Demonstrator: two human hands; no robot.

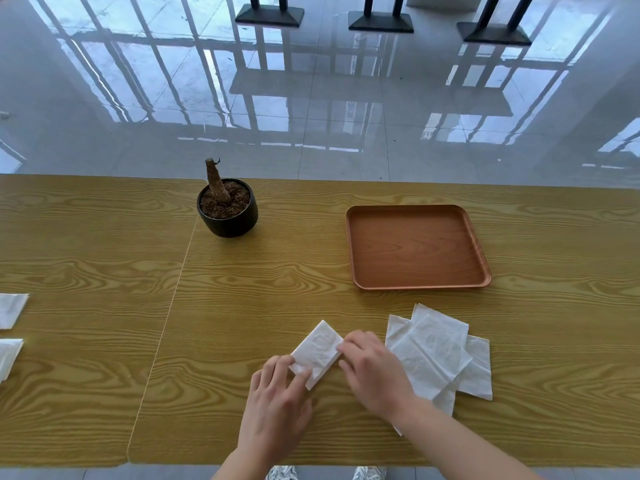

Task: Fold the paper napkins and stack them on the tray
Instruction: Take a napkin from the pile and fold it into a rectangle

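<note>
A folded white napkin [318, 351] lies on the wooden table near its front edge. My left hand [277, 403] presses its near left corner with fingers and thumb. My right hand [372, 370] pinches its right edge with the fingertips. Just right of my right hand is a loose pile of unfolded white napkins [440, 355], partly under my right wrist. The brown wooden tray [417, 287] sits behind the pile with nothing on it.
A black pot [228, 220] with soil and a bare stump stands at the back, left of the tray. Two more white napkins [10, 310] poke in at the left edge. A seam runs between two table tops. Shiny tiled floor lies beyond.
</note>
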